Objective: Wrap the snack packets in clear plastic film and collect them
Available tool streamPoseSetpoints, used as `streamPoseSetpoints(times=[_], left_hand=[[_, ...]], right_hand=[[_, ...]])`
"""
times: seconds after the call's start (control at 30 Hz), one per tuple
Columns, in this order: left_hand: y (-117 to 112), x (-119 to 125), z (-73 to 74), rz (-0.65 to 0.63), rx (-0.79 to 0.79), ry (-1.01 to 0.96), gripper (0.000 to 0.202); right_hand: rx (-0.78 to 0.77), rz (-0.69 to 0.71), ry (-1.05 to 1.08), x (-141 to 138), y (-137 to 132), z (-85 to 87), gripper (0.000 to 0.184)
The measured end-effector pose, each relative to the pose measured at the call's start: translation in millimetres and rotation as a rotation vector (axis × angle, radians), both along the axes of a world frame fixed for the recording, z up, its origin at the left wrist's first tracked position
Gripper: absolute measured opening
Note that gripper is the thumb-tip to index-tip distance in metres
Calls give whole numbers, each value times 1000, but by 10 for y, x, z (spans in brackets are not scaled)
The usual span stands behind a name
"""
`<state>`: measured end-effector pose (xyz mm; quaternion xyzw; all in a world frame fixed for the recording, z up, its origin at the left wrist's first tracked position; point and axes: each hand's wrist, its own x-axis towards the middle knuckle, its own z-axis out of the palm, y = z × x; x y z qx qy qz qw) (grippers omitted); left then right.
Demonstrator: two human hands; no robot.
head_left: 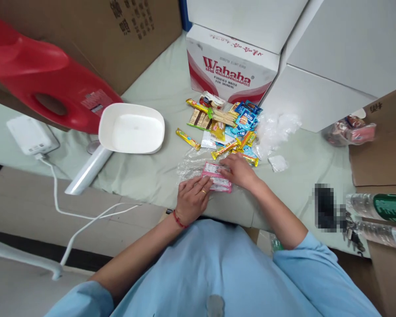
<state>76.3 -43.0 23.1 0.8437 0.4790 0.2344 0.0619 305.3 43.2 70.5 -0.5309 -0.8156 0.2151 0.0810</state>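
Observation:
Pink packets with white labels (217, 169) lie side by side on or in a clear plastic bag (191, 166) near the table's front edge. My left hand (194, 198), with a ring and a red bracelet, rests its fingers flat on their left part. From the right, my right hand (240, 171) touches the upper right of the packets with its fingers spread. Just beyond my hands is a heap of snacks, with yellow wrapped bars (225, 149), blue packets (246, 119) and stacked wafers (222, 117).
A white lamp (132, 132) leans in from the left, beside a red jug (53, 75) and a white adapter (33, 134) with a cable. A Wahaha carton (231, 66) stands behind. Crumpled clear plastic (279, 130), keys (353, 235) and bottles (392, 207) lie to the right.

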Motion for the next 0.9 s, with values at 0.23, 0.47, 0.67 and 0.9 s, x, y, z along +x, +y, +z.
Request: streamPoseSetpoints(times=[0.23,0.47,0.67,0.9], left_hand=[[-28,-10,-50,22,-26,21,44],[190,62,-24,-18,-51,15,33],[229,121,39,51,116,93,24],[183,162,56,46,54,151,25]], right_hand=[[-147,154,71,-204,46,-113,23],[-44,-108,10,-102,195,-68,30],[210,-126,-116,-221,492,-101,29],[233,119,-93,-251,362,136,22]])
